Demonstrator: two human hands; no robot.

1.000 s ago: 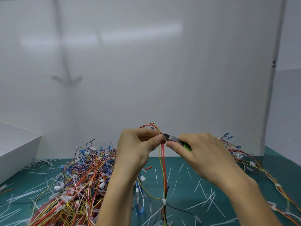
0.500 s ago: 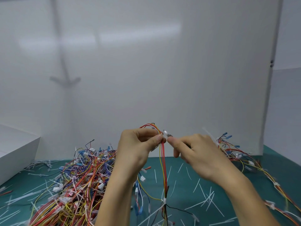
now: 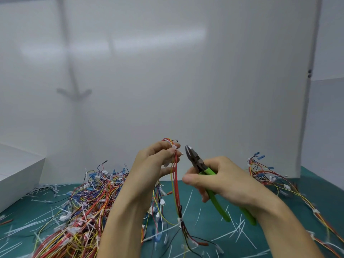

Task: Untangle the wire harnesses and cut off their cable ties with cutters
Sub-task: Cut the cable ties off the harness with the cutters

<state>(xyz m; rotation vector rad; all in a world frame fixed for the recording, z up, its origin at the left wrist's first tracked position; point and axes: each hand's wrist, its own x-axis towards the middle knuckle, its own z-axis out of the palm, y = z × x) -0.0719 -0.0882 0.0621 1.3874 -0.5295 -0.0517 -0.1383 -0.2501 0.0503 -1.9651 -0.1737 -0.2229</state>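
My left hand (image 3: 152,164) pinches the top of a red and yellow wire harness (image 3: 176,185) that hangs down to the mat; a white cable tie (image 3: 174,147) sits at my fingertips and another white tie (image 3: 179,220) binds it lower down. My right hand (image 3: 221,179) grips green-handled cutters (image 3: 208,175). Their dark jaws (image 3: 189,152) point up and left, slightly apart, a short gap to the right of the harness top.
A big tangled pile of harnesses (image 3: 83,205) lies on the green mat at the left. A smaller bunch of harnesses (image 3: 268,175) trails along the right. Cut white ties (image 3: 240,231) litter the mat. A white box (image 3: 16,172) stands far left, a white panel (image 3: 167,71) behind.
My right hand has pulled back to the right and down from the harness top, so the cutters now show in full. My left hand has stayed in place with the harness.
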